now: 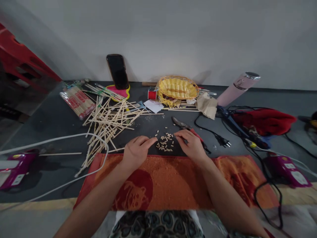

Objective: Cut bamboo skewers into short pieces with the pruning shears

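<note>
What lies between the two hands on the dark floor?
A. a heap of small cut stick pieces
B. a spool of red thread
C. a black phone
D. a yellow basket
A: the small cut stick pieces lie on the dark floor between the left hand and the right hand, whose fingers close in on the heap from both sides.

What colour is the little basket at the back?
Yellow. The woven basket shows clearly in the head view.

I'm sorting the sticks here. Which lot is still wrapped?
The bundle in clear plastic with red print, at the far left, beyond the loose pile. The loose sticks lie scattered and unwrapped.
</note>
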A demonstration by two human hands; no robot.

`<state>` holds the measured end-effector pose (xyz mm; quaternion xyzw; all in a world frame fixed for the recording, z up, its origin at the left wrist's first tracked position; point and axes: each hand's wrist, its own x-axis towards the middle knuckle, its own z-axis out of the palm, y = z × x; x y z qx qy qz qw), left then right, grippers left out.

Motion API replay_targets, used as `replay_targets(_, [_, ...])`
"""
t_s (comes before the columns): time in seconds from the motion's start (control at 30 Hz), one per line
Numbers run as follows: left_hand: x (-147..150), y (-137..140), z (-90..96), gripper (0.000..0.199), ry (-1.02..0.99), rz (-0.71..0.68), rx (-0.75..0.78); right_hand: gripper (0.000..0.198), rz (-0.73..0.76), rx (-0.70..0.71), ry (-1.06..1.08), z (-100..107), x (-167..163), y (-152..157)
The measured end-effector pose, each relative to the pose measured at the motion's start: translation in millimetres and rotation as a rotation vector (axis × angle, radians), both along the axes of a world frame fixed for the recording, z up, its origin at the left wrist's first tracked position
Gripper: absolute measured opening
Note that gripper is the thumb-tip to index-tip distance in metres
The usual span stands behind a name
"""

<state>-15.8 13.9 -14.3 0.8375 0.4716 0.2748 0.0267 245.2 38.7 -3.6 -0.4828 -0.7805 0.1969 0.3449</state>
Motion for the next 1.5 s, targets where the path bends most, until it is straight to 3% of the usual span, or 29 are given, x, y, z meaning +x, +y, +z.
replay_targets(0.23, [1,3,-2.7,0.038,0.015,-0.002,-0.016,0.019,0.126,0.004,-0.168,-9,5,-2])
replay_targets(0.5, [19,13,17.7,0.037,0.212,-0.107,-0.056,0.025,0.250,0.036,-0.209,-16,-11,-7])
replay_targets(0.77, [11,13,-3.1,0.031,0.168,-0.115,-0.097,0.021,0.205,0.021,-0.154,-16,-4,-2])
replay_targets(0.9, [3,14,-2.5,0.032,0.105,-0.111,-0.086,0.018,0.118,0.021,-0.135,-8,10,3])
replay_targets(1.13, [7,10,-2.4,0.030,0.142,-0.209,-0.097,0.014,0.270,-0.031,-0.227,-3,8,-2])
replay_targets(1.3, [7,10,-4.1,0.031,0.132,-0.212,-0.081,0.022,0.307,-0.045,-0.280,-5,6,-6])
replay_targets(1.5, [7,11,-4.0,0.031,0.141,-0.204,-0.096,0.012,0.305,-0.037,-0.286,-8,7,-4])
